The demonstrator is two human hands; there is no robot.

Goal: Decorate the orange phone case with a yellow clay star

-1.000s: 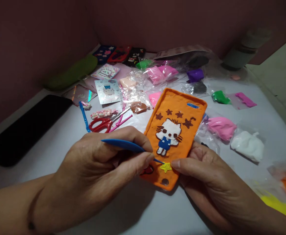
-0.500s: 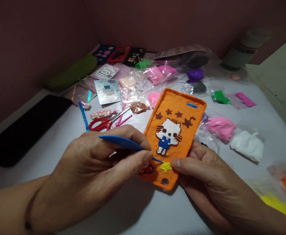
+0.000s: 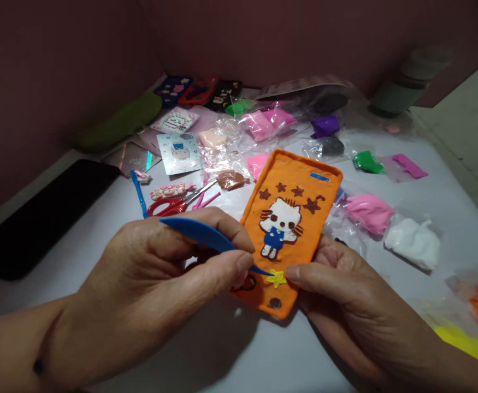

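My left hand (image 3: 169, 273) pinches a blue pointed tool (image 3: 201, 233), its thin tip touching a yellow star (image 3: 277, 279) near the lower end of an orange phone case (image 3: 251, 229). My right hand (image 3: 337, 289) grips the case's lower right edge, thumb on top beside the star and fingers underneath. On the case are a white cat figure (image 3: 283, 216) in blue clothes and several brown stars (image 3: 312, 205). A red shape (image 3: 245, 283) at the lower left is partly hidden by my left fingers.
Red scissors (image 3: 169, 205) lie behind my left hand. A black phone (image 3: 46, 218) is at the left. Bagged clay, including pink (image 3: 370, 213) and white (image 3: 413, 243), spreads behind and right. Decorated cases (image 3: 200, 91) and a bottle (image 3: 406, 84) stand farther back.
The blue tool and my left hand have shifted slightly, with the tool's tip now lower on the star. The orange case has tilted a little; my right hand keeps its hold.
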